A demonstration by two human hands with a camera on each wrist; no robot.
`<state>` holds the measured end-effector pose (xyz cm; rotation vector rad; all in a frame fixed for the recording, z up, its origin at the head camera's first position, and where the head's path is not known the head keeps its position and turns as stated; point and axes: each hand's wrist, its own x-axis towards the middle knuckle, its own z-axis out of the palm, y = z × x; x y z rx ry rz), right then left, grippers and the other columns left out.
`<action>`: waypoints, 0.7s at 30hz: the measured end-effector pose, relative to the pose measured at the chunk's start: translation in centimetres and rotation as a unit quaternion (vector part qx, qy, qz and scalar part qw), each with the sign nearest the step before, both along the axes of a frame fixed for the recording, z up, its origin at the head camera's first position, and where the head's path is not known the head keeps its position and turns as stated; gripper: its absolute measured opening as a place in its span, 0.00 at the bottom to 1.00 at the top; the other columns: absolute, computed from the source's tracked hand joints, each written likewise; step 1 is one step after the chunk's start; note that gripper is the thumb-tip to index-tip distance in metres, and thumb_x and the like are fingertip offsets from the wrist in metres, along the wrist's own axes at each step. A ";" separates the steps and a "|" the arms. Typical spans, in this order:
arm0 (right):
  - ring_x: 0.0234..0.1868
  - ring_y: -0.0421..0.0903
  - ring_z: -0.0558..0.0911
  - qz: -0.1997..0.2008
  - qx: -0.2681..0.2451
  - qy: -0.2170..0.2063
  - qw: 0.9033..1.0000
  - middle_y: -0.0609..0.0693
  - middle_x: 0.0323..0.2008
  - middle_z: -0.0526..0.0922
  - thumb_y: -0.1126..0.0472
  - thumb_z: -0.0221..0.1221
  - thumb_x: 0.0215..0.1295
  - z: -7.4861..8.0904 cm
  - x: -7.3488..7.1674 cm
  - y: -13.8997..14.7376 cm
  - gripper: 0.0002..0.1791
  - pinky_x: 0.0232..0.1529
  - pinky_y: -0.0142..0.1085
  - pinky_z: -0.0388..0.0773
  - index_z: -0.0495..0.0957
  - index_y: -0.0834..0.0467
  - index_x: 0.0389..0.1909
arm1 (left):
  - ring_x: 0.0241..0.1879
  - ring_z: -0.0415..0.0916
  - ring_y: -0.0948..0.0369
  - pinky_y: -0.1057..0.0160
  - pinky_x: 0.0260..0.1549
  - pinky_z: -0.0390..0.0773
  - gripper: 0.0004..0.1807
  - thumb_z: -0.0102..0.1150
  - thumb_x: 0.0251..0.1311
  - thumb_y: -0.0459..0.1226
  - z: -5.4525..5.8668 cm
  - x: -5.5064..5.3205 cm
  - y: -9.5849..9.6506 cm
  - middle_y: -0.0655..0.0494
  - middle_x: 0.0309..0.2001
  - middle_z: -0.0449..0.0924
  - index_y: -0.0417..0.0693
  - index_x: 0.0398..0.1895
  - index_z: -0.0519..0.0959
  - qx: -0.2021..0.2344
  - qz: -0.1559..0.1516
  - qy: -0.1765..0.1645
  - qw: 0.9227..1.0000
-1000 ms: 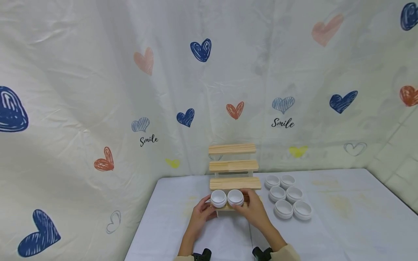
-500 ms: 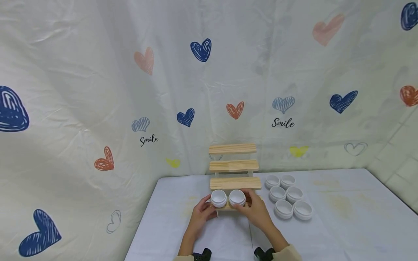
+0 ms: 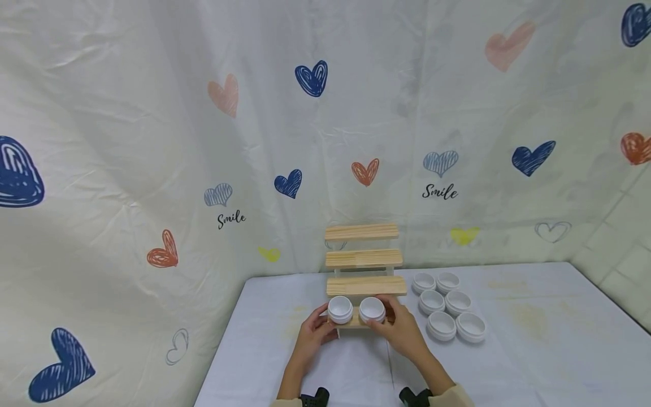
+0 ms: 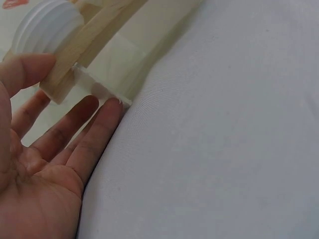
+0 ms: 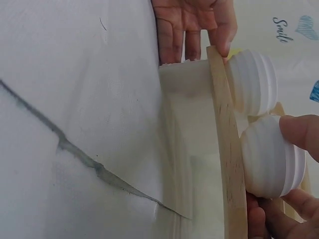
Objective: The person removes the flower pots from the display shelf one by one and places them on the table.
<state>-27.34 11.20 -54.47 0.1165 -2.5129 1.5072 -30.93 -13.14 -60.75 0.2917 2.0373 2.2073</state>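
Two small white ribbed bowls stand side by side on the lowest wooden shelf (image 3: 355, 322) of a tiered display stand. My left hand (image 3: 309, 340) holds that shelf's left end, its thumb by the base of the left bowl (image 3: 340, 309) and other fingers near the stand's clear leg (image 4: 94, 84). My right hand (image 3: 405, 334) grips the right bowl (image 3: 372, 310) between its thumb (image 5: 299, 130) on the near side and fingers behind. The right bowl (image 5: 269, 158) sits against the shelf (image 5: 230, 149), with a gap between it and the left bowl (image 5: 253, 82).
Higher shelves of the stand (image 3: 366, 286) rise behind the hands and bear nothing. Several more white bowls (image 3: 441, 326) stand in pairs to the right of the stand on the white-covered table (image 3: 539, 350). A heart-patterned cloth (image 3: 376, 113) hangs directly behind.
My right hand has slid the right bowl a little to the right along the shelf, widening the gap between the two bowls. The left hand has stayed in place.
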 end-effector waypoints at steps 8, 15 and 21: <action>0.53 0.45 0.81 0.020 -0.025 0.001 0.999 0.52 0.53 0.84 0.59 0.76 0.55 -0.3 0.1 0.5 0.33 0.49 0.31 0.81 0.76 0.54 0.63 | 0.50 0.83 0.56 0.57 0.50 0.87 0.31 0.63 0.68 0.36 0.0 0.0 0.0 0.46 0.55 0.82 0.46 0.74 0.68 0.005 -0.003 0.001 1.000; 0.50 0.44 0.81 0.019 -0.027 0.001 0.999 0.52 0.51 0.84 0.60 0.76 0.55 -0.5 0.1 0.8 0.33 0.47 0.28 0.82 0.76 0.55 0.63 | 0.50 0.83 0.56 0.57 0.50 0.87 0.31 0.63 0.68 0.36 0.1 0.2 0.0 0.45 0.56 0.81 0.46 0.74 0.69 0.001 -0.002 -0.001 1.000; 0.49 0.44 0.81 0.018 -0.028 0.003 0.999 0.53 0.50 0.84 0.61 0.76 0.54 -0.3 0.3 0.9 0.33 0.46 0.29 0.82 0.76 0.55 0.62 | 0.48 0.84 0.56 0.57 0.49 0.87 0.31 0.63 0.68 0.36 0.1 0.1 0.0 0.46 0.55 0.81 0.45 0.74 0.68 0.003 -0.003 -0.001 1.000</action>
